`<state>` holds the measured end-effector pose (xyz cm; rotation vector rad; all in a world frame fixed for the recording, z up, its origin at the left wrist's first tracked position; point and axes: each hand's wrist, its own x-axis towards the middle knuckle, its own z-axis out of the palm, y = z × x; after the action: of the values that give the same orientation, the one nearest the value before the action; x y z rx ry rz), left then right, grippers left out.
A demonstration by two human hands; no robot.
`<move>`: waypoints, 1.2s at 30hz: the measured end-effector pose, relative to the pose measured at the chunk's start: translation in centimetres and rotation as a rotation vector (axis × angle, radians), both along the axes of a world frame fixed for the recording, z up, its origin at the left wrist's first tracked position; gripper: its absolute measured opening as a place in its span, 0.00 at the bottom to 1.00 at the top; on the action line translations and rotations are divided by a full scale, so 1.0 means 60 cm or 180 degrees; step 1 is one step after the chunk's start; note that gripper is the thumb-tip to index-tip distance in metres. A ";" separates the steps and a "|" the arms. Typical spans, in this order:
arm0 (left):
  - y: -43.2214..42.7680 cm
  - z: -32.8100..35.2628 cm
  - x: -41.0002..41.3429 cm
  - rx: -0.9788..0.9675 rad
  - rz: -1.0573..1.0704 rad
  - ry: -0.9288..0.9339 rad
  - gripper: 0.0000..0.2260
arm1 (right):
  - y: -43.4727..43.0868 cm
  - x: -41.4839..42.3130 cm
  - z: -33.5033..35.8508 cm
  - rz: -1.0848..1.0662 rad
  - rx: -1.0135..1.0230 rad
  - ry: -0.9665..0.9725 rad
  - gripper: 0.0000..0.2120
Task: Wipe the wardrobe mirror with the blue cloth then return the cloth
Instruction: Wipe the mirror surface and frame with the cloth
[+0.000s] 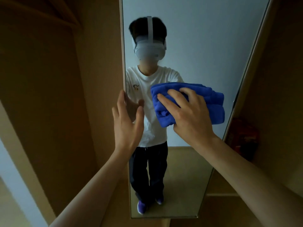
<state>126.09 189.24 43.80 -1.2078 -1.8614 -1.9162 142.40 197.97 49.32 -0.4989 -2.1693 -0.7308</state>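
Note:
A tall, narrow wardrobe mirror (196,46) fills the middle of the head view. A folded blue cloth (211,104) lies flat against the glass at its middle right. My right hand (188,113) presses the cloth onto the mirror with spread fingers. My left hand (126,118) is open, its straight fingers resting on the mirror's left edge at about the same height. The glass reflects a person in a white shirt and dark trousers.
Brown wooden wardrobe panels (57,79) flank the mirror on both sides. A dark red object (242,136) sits on a shelf inside the wardrobe to the right. A light wooden floor shows in the reflection below.

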 end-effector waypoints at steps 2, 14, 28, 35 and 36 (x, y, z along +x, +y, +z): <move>0.000 -0.027 0.003 -0.0029 0.0020 -0.0009 0.32 | 0.002 -0.001 -0.038 -0.0014 0.0013 -0.0032 0.26; 0.000 -0.156 0.013 -0.0286 0.0229 -0.0103 0.35 | 0.004 0.009 -0.269 -0.0064 -0.0266 -0.0351 0.24; -0.002 -0.347 0.015 -0.0647 0.0388 -0.0228 0.27 | -0.005 0.031 -0.521 -0.0076 -0.0743 -0.0768 0.22; -0.010 -0.447 0.020 -0.0749 0.0336 -0.0348 0.25 | -0.006 0.039 -0.639 -0.0060 -0.0860 -0.0938 0.23; -0.010 -0.461 0.021 -0.0766 0.0351 -0.0349 0.25 | -0.007 0.040 -0.655 -0.0066 -0.0892 -0.0933 0.22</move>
<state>127.34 188.61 16.14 -1.0557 -2.2190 -1.7732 144.82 197.53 9.99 -0.5879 -2.5637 -0.5383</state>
